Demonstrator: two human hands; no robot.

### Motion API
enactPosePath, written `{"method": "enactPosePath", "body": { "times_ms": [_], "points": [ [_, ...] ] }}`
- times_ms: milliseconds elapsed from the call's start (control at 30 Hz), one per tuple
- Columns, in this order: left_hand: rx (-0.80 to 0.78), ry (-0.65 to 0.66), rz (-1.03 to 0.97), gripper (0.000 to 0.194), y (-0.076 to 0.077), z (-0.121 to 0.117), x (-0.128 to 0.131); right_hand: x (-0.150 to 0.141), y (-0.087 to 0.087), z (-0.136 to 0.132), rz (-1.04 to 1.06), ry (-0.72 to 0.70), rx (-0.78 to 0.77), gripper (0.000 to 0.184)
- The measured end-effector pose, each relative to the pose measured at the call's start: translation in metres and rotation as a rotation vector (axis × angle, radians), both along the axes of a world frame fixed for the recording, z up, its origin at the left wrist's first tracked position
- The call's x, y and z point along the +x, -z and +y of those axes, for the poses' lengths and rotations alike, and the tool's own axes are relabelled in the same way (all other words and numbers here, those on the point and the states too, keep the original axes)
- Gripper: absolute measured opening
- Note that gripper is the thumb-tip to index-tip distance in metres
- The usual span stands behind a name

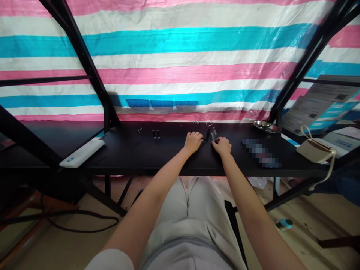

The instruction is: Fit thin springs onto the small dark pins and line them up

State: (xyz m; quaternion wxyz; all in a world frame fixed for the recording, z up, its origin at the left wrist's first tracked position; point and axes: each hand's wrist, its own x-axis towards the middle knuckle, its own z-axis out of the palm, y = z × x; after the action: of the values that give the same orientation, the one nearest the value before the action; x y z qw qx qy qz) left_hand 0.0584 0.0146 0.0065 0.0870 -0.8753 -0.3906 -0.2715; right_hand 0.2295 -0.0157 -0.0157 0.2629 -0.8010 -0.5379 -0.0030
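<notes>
Both my hands rest on a black table (146, 153), close together near its middle. My left hand (192, 142) has its fingers curled around a small dark part (207, 134) that I cannot name. My right hand (222, 146) is closed too, pinching a small object beside a short row of little grey pieces (214, 132). The two hands nearly touch at the fingertips.
A white power bank (82, 152) lies at the table's left edge. Two small black parts (156, 134) sit left of my hands. A metal dish (264, 126) and a beige device with a cord (316, 150) are to the right. Black frame struts rise on both sides.
</notes>
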Motion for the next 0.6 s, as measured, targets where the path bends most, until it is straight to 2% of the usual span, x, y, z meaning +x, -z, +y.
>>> {"method": "enactPosePath", "body": {
  "times_ms": [133, 267, 433, 600],
  "points": [
    [0.021, 0.031, -0.093, 0.012, -0.003, 0.003, -0.036, 0.000, 0.000, 0.002, 0.000, 0.006, -0.012, 0.032],
    [0.024, -0.036, -0.236, 0.011, 0.000, 0.004, -0.062, -0.001, 0.000, 0.004, 0.013, 0.018, 0.000, 0.031],
    [0.004, -0.068, -0.398, 0.008, 0.008, -0.002, -0.067, -0.001, 0.000, 0.007, 0.038, 0.019, -0.006, 0.030],
    [0.006, -0.069, -0.478, 0.006, 0.010, -0.006, -0.070, 0.000, -0.001, 0.008, 0.063, 0.023, -0.029, 0.031]
  ]
}}
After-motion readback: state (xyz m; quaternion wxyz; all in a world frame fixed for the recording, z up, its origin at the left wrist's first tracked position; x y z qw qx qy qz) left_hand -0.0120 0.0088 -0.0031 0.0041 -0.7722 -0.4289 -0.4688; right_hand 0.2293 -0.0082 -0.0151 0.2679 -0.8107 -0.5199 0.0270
